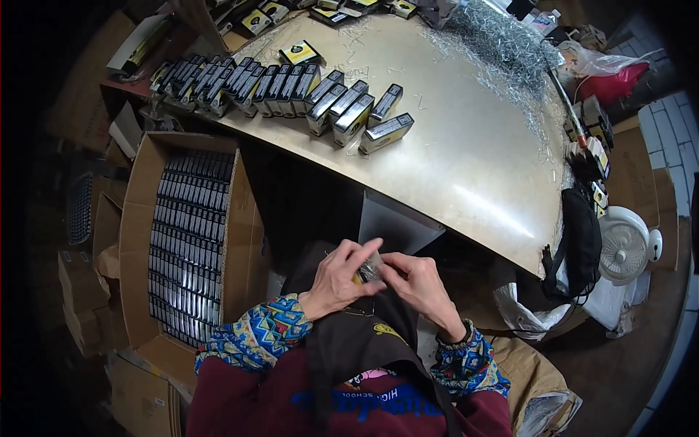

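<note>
A cardboard box [138,240] on the left is packed tight with rows of small black boxes [186,240]. One small box [368,271] is pinched between left hand [338,280] and right hand [419,284] over the lap; its axis can't really be made out.

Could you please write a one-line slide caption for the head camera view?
Both hands, left hand and right hand, hold a small box beside a metal table and carton.

Black-and-yellow small boxes [291,87] line the table; more fill the brown carton [138,218].
</note>
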Available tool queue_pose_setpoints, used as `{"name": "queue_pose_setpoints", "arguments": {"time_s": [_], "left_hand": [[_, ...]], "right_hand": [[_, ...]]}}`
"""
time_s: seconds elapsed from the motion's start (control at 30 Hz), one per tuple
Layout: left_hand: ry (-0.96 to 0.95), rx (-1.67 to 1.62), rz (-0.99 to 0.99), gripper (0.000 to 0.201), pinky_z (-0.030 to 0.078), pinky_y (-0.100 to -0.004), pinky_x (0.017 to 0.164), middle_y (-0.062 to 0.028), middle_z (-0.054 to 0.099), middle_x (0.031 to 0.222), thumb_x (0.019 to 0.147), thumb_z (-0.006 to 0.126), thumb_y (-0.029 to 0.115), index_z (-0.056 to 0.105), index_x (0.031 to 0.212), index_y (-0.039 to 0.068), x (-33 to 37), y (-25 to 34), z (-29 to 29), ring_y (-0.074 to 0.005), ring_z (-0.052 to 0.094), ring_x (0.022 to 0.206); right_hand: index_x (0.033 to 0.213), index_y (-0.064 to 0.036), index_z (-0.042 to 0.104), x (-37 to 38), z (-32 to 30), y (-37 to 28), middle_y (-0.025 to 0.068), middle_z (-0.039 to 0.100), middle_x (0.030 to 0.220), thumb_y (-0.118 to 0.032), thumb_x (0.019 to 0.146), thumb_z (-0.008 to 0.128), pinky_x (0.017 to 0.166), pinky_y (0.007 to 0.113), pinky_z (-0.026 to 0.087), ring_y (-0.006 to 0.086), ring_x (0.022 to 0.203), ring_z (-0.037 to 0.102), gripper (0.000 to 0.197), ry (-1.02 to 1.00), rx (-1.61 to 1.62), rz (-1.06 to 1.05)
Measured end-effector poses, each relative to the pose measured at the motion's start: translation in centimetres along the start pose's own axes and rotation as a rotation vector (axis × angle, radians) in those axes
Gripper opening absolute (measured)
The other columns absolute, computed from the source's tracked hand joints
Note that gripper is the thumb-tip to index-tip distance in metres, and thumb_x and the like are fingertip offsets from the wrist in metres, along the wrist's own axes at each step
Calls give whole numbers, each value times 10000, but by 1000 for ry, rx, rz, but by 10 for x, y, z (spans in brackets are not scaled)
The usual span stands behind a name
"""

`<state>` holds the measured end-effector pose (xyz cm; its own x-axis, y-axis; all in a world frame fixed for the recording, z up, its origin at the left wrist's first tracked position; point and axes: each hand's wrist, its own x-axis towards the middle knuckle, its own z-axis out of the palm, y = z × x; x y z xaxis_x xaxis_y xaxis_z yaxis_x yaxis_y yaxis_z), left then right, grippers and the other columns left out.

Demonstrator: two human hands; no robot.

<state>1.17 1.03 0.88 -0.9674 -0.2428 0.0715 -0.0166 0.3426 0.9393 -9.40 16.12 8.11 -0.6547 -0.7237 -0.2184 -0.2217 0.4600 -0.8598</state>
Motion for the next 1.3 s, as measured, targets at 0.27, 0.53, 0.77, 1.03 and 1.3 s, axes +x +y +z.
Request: {"name": "queue_pose_setpoints", "arguments": {"time_s": [0.27,0.53,0.77,1.03,1.3], "left_hand": [[95,236,379,1021,433,-422,929,-173,472,1345,645,848,188,264,1468,34,28,13,-3,-352,532,1109],[71,-61,-34,787,499,-384,882,-190,580,1150,669,839,171,412,1313,20,40,20,-1,-350,611,1018],[127,67,1,729,519,-379,841,-185,605,1095,679,845,182,440,1261,17,43,24,-6,-352,633,997],[168,95,39,710,526,-409,807,-199,582,1100,693,820,164,429,1263,3,45,30,-6,-379,621,984],[151,119,152,839,536,-403,841,-222,595,1169,670,837,170,383,1359,19,51,34,-6,-389,634,1016]], "right_hand": [[993,24,681,14,-15,14,144,654,688,-76,891,633,537,280,477,164,571,631,151,347,-252,-89],[1167,18,611,14,-22,9,24,649,870,-117,917,650,707,193,453,44,791,549,287,126,111,-135],[1011,4,681,17,-30,-5,64,650,868,-48,862,687,686,234,469,106,787,594,158,269,110,-118],[999,-40,717,30,-21,-11,164,605,1211,-54,781,737,823,354,516,306,1089,572,219,378,-301,-457],[1045,-22,687,19,-7,0,251,502,1348,-114,752,767,930,422,477,395,1206,510,318,470,-443,-499]]}}
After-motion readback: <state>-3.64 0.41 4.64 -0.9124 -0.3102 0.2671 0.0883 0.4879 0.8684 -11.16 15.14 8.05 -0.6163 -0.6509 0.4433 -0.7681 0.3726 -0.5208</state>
